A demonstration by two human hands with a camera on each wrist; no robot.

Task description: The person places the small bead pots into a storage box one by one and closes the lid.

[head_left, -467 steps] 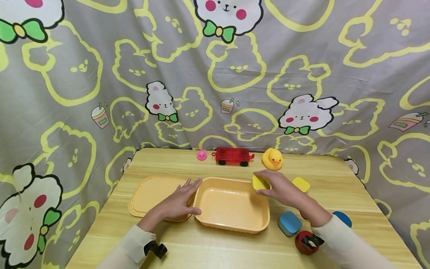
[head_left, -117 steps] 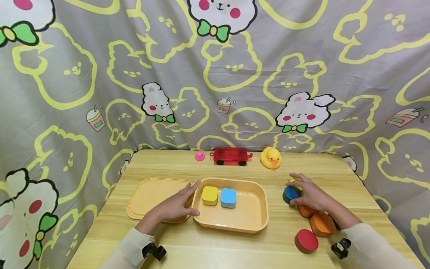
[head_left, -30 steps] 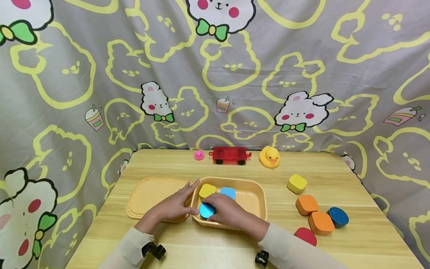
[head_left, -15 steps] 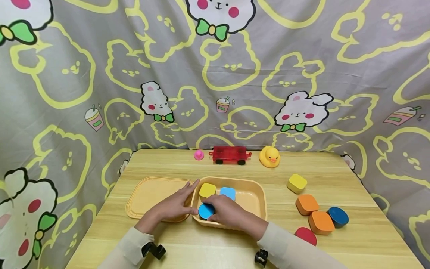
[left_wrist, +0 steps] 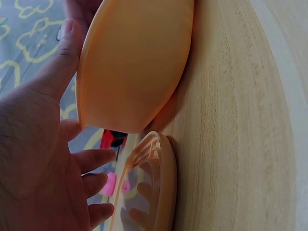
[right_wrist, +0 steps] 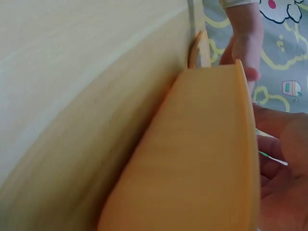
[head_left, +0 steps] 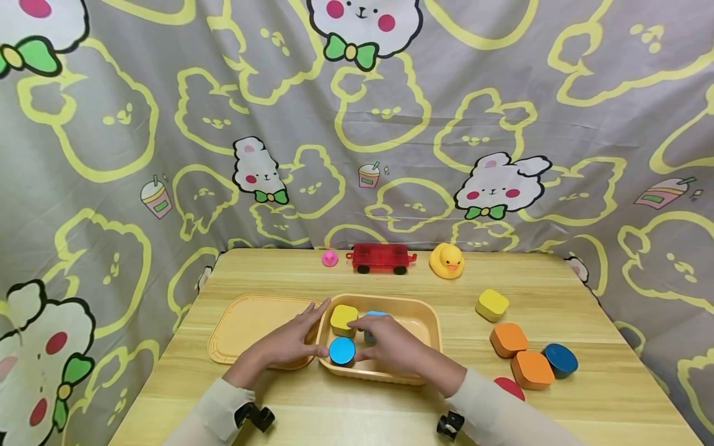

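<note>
Inside the peach plastic box stand a yellow rounded-square block, a light blue block and a blue round block. My right hand is over the box, its thumb and fingers spread just right of the round block and partly covering the light blue one. My left hand rests at the box's left edge, fingers extended along the rim. In the left wrist view, its thumb lies by the rim of the box. The right wrist view shows mostly the box's outer wall.
A peach lid lies left, partly under my left hand. To the right are a yellow block, two orange blocks, a dark blue round block and a red one. Behind stand a red wagon and two ducks.
My right hand brought the blue round block from the right into the box, let go of it and drew slightly right. Earlier, yellow and light blue blocks went in. The left hand stays put.
</note>
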